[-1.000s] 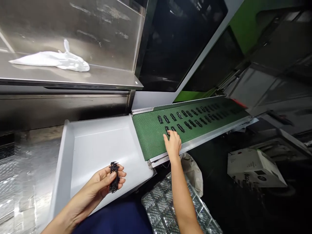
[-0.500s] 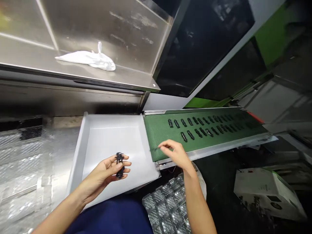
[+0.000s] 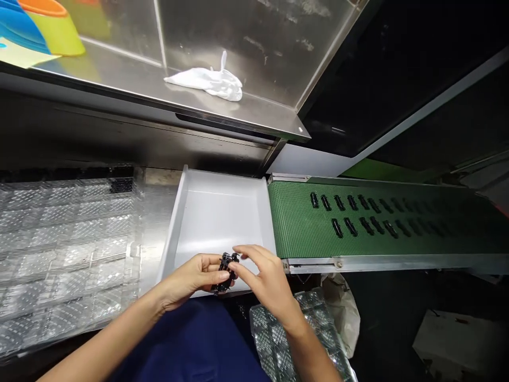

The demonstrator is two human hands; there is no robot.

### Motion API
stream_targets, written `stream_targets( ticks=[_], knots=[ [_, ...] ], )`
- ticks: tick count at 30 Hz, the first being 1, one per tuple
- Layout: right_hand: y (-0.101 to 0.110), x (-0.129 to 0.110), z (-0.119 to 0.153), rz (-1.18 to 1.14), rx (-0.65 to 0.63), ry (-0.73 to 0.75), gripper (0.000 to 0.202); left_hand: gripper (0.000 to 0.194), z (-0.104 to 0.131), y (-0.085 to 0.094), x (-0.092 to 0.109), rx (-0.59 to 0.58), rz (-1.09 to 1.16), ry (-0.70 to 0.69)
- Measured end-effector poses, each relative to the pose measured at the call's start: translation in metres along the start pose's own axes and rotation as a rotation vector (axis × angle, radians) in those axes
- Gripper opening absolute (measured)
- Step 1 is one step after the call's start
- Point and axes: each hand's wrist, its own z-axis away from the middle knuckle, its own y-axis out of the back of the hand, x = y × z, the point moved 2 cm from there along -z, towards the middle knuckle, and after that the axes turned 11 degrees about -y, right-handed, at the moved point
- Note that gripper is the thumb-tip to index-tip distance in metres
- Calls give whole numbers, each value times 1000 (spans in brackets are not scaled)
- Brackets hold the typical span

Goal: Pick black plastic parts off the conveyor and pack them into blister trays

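Above the near side of the white tray (image 3: 214, 212), my left hand (image 3: 199, 277) grips small black plastic parts (image 3: 225, 275) between thumb and fingers. They look like more than one piece bunched together, though I cannot make out how many. My right hand (image 3: 266, 278) meets the left there, its thumb and forefinger closed on the upper right end of the bunch. To the right, similar black parts (image 3: 337, 228) lie in two rows along a green conveyor belt (image 3: 296, 228). The fingers partly cover the held pieces.
Clear plastic blister trays (image 3: 63, 249) are stacked at the left, and another blister tray (image 3: 282, 334) sits low beside my lap. A metal shelf (image 3: 131, 87) overhangs the back, bearing a white glove-like item (image 3: 210, 82) and a colourful container (image 3: 55, 26). A white bag (image 3: 342, 313) is below the belt.
My right hand has come left from the near end of the belt to the parts in my left hand. The view has turned left, bringing the colourful container into sight.
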Motion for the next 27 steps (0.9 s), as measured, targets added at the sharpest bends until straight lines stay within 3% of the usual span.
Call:
stream_targets(
  ticks=[3, 5, 9, 18, 27],
  knots=[
    [-8, -1, 0, 71, -27, 176, 74, 27, 5, 4, 1, 91, 66, -27],
    [-12, -2, -1, 109, -79, 243, 88, 26, 8, 6, 2, 114, 118, -26],
    [-14, -3, -2, 103, -72, 233, 80, 26, 11, 7, 3, 138, 207, -16],
    [-13, -1, -7, 81, -48, 190, 99, 39, -3, 9, 4, 67, 229, 11],
    [3, 10, -22, 126, -47, 198, 71, 38, -35, 7, -4, 68, 237, 63]
  ],
)
